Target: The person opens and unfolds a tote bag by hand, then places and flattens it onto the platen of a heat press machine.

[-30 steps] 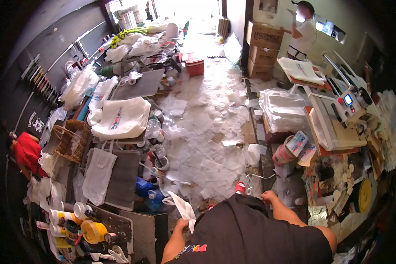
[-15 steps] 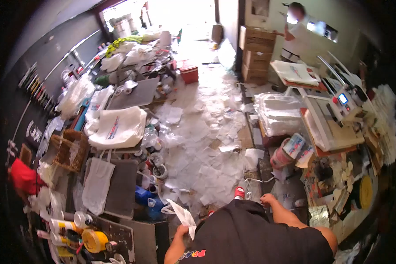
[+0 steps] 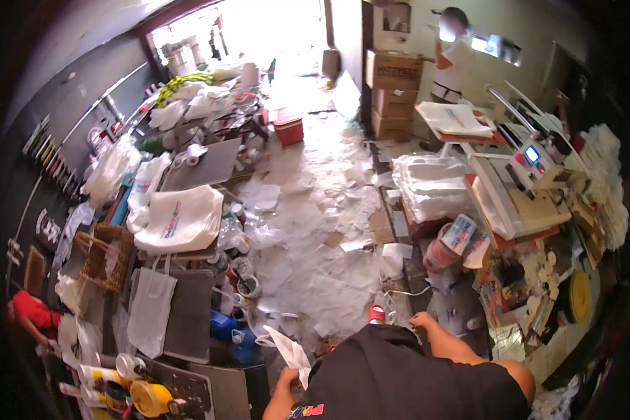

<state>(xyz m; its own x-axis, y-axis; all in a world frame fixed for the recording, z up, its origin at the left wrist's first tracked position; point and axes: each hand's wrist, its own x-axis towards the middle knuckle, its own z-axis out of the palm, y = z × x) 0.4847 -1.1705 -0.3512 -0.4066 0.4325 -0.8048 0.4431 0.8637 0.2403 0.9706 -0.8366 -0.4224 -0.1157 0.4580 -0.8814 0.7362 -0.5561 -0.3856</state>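
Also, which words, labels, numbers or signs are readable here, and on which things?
"HOTMELT", on the top cardboard box.
Too blurred or small to read: prints on the stacked white bags, the machine screen, the shirt print.
None seen on the white fabric in the left hand.

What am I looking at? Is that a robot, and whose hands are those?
No robot here! The camera sits on a person's head, looking forward and down, so you see their black shirt and bare hands. The left hand holds what looks like a white bag. I can't tell whether the right hand holds anything. On the left, a bag with handles lies partly over a grey board, with printed bags farther along. On the right stands a machine with a lit screen.
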